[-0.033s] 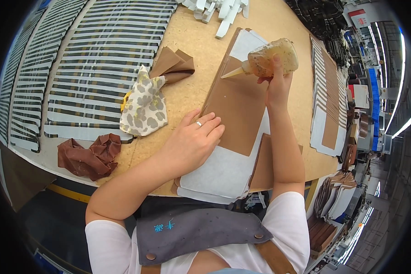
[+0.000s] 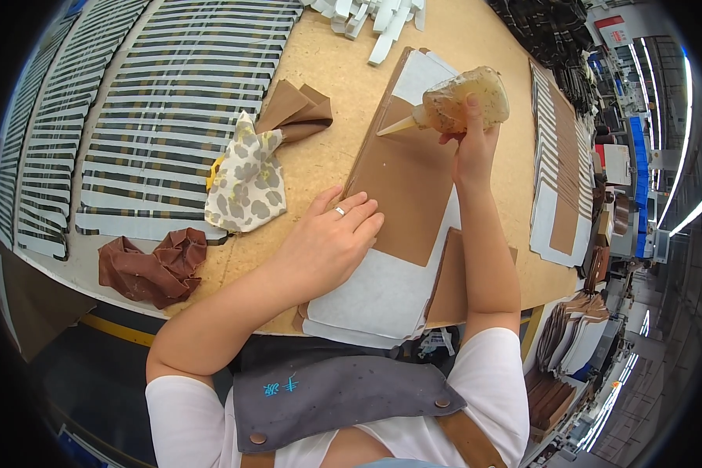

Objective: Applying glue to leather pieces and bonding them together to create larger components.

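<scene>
A squeeze bottle (image 2: 454,97) with a long pointed nozzle, smeared with dried yellowish glue, is tilted in my right hand (image 2: 477,150). Its nozzle tip meets the left edge of a brown panel (image 2: 413,199), near the far end. That panel has white parts at both ends and tops a stack of similar flat pieces. Fingers spread, my left hand (image 2: 337,243) rests flat on the panel's left edge, closer to me than the nozzle. A ring is on one finger.
To the left lie a leopard-print cloth (image 2: 246,183), a folded brown piece (image 2: 298,111) and a crumpled reddish-brown cloth (image 2: 152,267). Rows of striped strips (image 2: 183,117) cover the table's left side. White strips (image 2: 386,31) are piled at the far edge; more layered panels (image 2: 561,187) lie right.
</scene>
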A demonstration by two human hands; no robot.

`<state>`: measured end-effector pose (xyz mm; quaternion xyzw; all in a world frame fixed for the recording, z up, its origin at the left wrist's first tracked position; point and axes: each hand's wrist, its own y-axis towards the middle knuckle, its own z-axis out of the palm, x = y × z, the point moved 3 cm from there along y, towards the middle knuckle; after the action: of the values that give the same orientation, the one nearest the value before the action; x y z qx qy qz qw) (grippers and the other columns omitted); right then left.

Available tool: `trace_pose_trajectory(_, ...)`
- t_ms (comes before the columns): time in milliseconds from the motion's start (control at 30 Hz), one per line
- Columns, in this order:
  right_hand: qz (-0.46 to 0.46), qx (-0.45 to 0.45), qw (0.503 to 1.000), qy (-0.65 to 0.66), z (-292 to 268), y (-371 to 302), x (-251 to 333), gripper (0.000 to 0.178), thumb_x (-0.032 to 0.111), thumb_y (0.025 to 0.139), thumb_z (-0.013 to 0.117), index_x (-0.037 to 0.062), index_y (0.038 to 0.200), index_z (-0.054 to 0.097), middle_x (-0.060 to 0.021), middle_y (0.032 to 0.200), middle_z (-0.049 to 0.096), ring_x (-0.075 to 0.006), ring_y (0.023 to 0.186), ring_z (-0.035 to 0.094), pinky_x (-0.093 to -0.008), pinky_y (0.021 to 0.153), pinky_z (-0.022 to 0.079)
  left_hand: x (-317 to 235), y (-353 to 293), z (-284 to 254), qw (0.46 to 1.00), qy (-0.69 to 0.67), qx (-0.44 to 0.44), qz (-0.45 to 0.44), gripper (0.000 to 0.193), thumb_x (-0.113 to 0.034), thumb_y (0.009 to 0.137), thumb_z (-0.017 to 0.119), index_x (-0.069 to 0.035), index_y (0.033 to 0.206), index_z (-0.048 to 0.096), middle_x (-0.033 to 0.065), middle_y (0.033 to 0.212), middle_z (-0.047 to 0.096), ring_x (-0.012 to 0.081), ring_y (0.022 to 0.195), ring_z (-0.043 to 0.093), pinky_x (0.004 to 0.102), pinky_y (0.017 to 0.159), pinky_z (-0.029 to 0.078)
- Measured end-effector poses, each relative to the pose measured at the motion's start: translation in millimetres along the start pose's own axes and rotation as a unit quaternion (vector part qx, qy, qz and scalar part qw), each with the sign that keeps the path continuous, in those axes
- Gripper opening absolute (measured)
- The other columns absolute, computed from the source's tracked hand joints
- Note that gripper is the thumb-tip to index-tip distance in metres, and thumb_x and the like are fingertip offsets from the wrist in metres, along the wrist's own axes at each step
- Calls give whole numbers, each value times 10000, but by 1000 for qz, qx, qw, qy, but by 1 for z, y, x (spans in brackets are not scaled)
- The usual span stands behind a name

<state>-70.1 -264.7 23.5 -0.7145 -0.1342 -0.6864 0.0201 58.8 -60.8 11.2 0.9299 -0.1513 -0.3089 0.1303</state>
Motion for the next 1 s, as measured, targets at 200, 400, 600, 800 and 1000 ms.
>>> trace_pose_trajectory(200,19,20,1000,15,2,-17,2,453,366,908,586,46,1191,434,-70,970,572,-147,755,601,-236,450,446,0,0,0,1000,5,20,-10,268,-113,834,612,-21,1085,588,127,1153,606,253,1164,530,447,1032,330)
trace_pose_trajectory(400,43,30,998,20,4,-33,2,433,364,906,589,42,1161,451,-67,933,582,-144,730,603,-232,439,435,0,0,1,1000,11,21,-8,267,-113,836,611,-19,1085,590,133,1154,605,257,1163,531,446,1034,329)
trace_pose_trajectory(600,15,-15,999,25,1,-25,3,431,373,905,588,44,1150,456,-68,935,583,-144,732,604,-231,446,436,-1,0,-1,1000,8,16,-9,270,-114,834,612,-23,1087,590,136,1156,604,260,1159,533,442,1037,329)
trace_pose_trajectory(800,33,-16,999,26,1,-30,0,436,375,909,581,48,1162,445,-71,952,581,-145,748,606,-234,453,441,2,4,-12,998,-10,-64,-18,252,-71,805,565,-11,1049,573,140,1055,605,275,1041,573,424,966,364)
trace_pose_trajectory(1000,51,3,998,30,4,-46,3,433,373,912,575,49,1164,439,-71,956,576,-137,751,605,-231,453,443,21,6,-38,953,-164,-181,-180,182,-11,864,517,-17,1044,538,98,982,579,218,932,561,331,874,408)
